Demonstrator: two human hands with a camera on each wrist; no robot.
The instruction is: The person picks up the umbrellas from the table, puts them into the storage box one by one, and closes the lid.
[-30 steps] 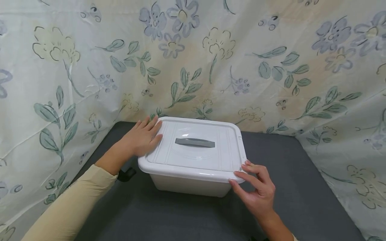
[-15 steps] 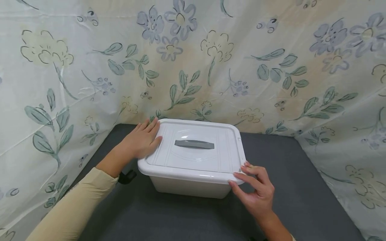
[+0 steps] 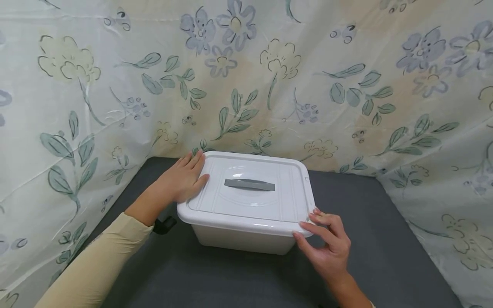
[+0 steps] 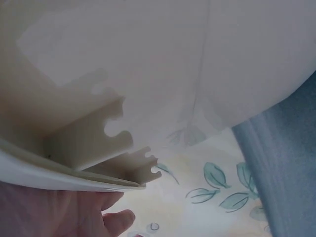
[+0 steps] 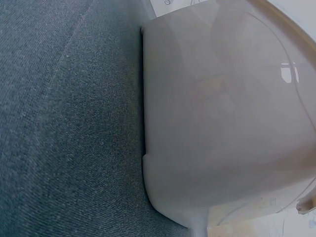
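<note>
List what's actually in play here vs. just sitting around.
In play:
white storage box
its lid with grey handle
left hand, flat on the lid's left edge
right hand, fingertips on the lid's near right corner

Around:
grey tabletop
floral cloth backdrop

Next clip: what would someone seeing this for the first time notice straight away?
A white plastic storage box with its lid on and a grey handle sits mid-frame on the dark grey table. The left hand lies flat on the lid's far left corner, while the right hand pinches the lid's near right corner. A floral curtain closes in the scene behind and to both sides.
</note>
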